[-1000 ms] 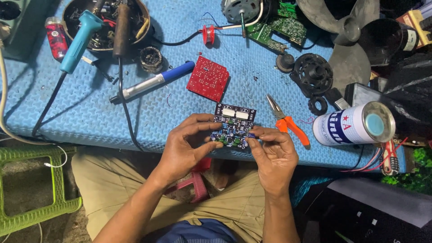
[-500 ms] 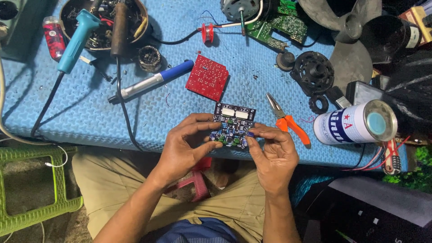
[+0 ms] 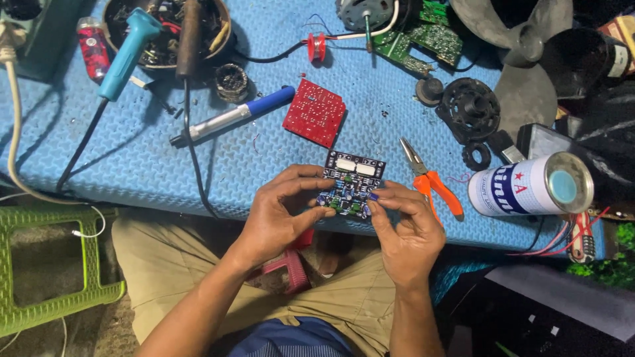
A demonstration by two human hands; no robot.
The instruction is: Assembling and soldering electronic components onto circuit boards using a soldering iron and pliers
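A small dark circuit board [image 3: 350, 182] with white, green and blue parts is held over the front edge of the blue mat [image 3: 152, 165]. My left hand [image 3: 281, 211] grips its left side with thumb and fingers. From the right, my right hand [image 3: 407, 228] pinches the board's lower edge, its fingertips on a small purple part. A red circuit board [image 3: 315, 112] lies flat on the mat just beyond.
Orange-handled pliers [image 3: 430, 182] lie right of the board, next to a tin can on its side [image 3: 529, 185]. Soldering irons [image 3: 122, 56], a blue-and-white pen tool [image 3: 231, 118], a bowl of parts [image 3: 165, 26], green boards [image 3: 423, 39], black gears [image 3: 469, 109]. Green plastic stool [image 3: 46, 264] at left.
Both hands keep hold of the dark board in nearly the same spot; fingers shift slightly on its lower edge.
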